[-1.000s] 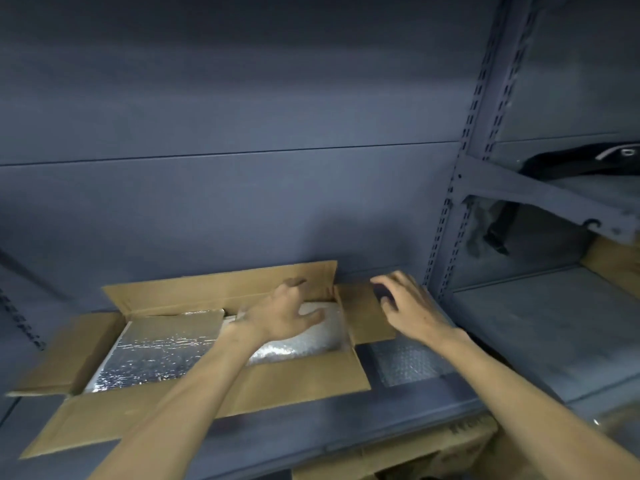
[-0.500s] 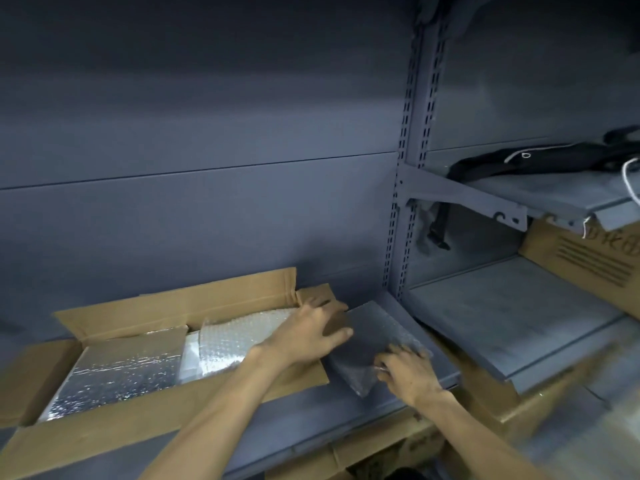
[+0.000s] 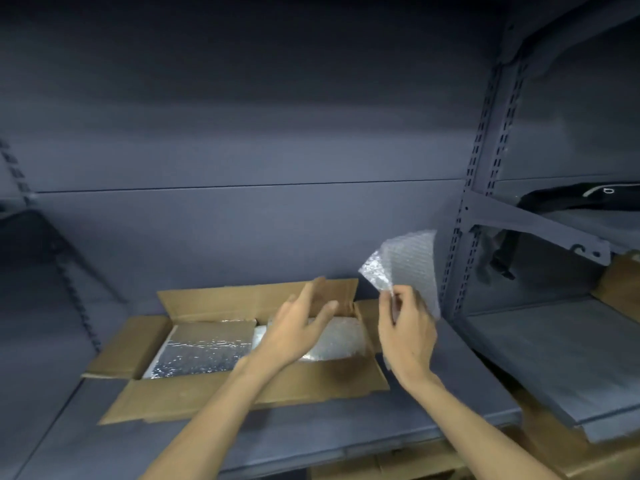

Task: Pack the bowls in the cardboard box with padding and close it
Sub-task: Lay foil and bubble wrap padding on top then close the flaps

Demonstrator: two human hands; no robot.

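Note:
An open cardboard box [image 3: 194, 396] lies on a grey shelf with its flaps spread. Inside, a silver foil pad [image 3: 204, 348] fills the left half and bubble wrap [image 3: 339, 341] covers the right half; no bowl shows. My left hand [image 3: 298, 327] hovers open above the box's right half, fingers spread. My right hand [image 3: 405, 327] is just right of the box, pinching a loose sheet of bubble wrap [image 3: 405, 265] that stands up above the hand, off the shelf.
The grey shelf [image 3: 311, 431] runs along the front. A slotted metal upright [image 3: 485, 188] stands at the right, with a lower grey shelf [image 3: 554, 348] beyond it. Dark straps [image 3: 571, 199] lie on an upper right shelf. Cardboard boxes [image 3: 398, 465] sit underneath.
My right hand has lifted the bubble wrap sheet off the shelf to the right of the box. My left hand has risen from the box's padding and opened.

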